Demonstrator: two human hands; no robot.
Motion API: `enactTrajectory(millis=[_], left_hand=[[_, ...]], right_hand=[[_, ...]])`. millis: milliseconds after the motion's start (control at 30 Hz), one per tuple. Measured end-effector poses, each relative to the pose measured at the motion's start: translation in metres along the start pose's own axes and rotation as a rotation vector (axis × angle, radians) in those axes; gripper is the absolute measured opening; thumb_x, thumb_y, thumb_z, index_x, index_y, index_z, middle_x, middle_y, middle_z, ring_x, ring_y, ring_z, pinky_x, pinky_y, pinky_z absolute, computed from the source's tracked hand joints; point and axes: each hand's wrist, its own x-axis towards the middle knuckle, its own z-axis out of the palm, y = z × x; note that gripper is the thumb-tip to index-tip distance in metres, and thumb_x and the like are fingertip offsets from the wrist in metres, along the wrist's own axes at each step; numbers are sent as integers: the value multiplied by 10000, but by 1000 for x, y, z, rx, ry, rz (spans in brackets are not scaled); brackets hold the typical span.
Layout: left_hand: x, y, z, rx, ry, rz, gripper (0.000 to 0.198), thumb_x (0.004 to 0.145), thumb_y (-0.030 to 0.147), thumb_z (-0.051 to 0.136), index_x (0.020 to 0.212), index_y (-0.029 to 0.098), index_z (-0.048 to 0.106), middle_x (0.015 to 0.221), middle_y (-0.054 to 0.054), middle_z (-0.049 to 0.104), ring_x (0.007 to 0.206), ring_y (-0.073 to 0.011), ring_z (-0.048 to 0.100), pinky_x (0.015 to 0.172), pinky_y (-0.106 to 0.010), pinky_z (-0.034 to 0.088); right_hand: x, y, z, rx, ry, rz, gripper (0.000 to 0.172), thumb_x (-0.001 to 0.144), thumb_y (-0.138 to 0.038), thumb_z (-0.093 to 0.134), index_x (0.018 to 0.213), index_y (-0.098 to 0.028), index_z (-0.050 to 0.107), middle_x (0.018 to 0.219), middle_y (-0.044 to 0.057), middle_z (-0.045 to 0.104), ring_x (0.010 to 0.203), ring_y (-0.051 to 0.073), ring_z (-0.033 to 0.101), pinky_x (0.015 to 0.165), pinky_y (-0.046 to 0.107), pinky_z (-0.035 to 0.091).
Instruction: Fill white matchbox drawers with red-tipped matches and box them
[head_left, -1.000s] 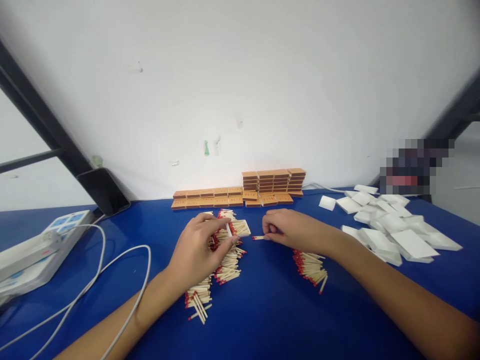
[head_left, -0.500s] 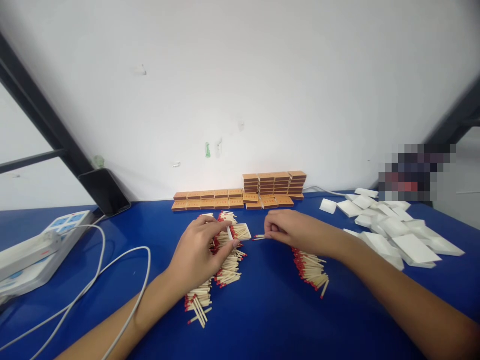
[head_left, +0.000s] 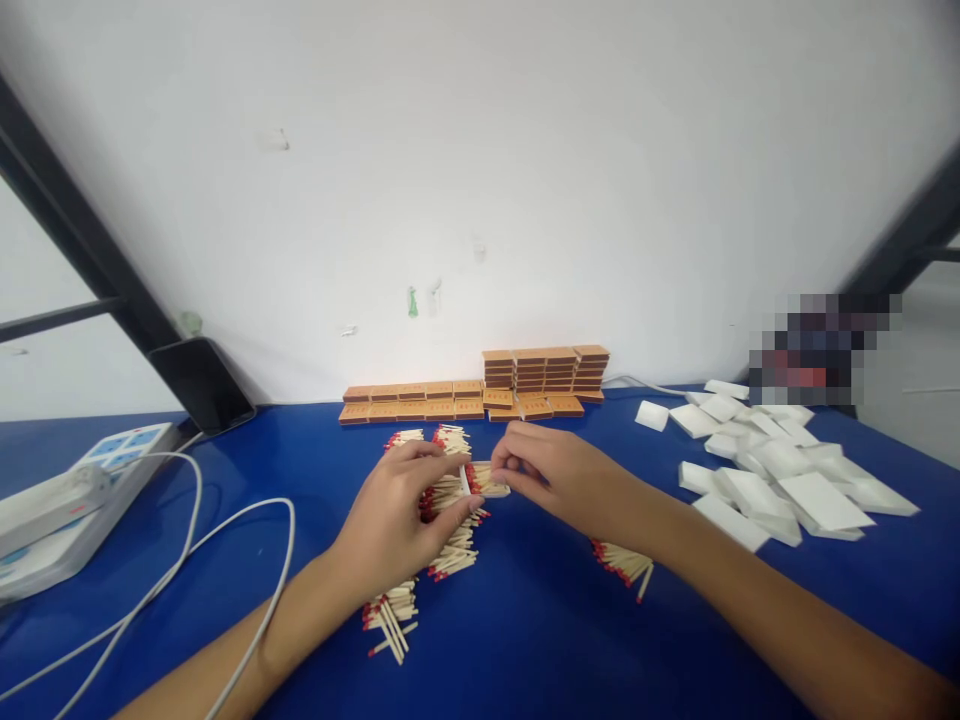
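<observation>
My left hand (head_left: 416,505) grips a small white matchbox tray (head_left: 465,479) between thumb and fingers, above a heap of red-tipped matches (head_left: 454,555). Several matches lie inside the tray. At the tray's right end is my right hand (head_left: 536,463), its fingers pinched together over the matches there. The matches between those fingertips are mostly hidden. A smaller pile of matches (head_left: 624,562) lies under my right forearm. More loose matches (head_left: 391,625) spread below my left wrist.
Orange matchboxes (head_left: 544,370) stand stacked and in rows along the wall. Empty white trays (head_left: 780,460) are heaped at the right. On the left are a power strip (head_left: 112,500), a white cable (head_left: 289,540) looping over my left forearm, and a black phone (head_left: 202,385).
My right hand has moved left, bringing a few pinched matches from beside the tray to its right end. The left hand keeps holding the tray in nearly the same place.
</observation>
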Motion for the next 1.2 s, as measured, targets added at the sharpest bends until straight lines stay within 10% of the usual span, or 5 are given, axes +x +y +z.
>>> enactTrajectory(millis=[1200], left_hand=[[1,5,-3,-72,36,-100,322,954,413,740,1217,227,753,1136,-112,742,1025,-267,716,908,-449,610]], right_hand=[[3,-5,-6,183,47,74,137,975,-298,634,885,-217,697,826,12,616,714,141,539,670,287,429]])
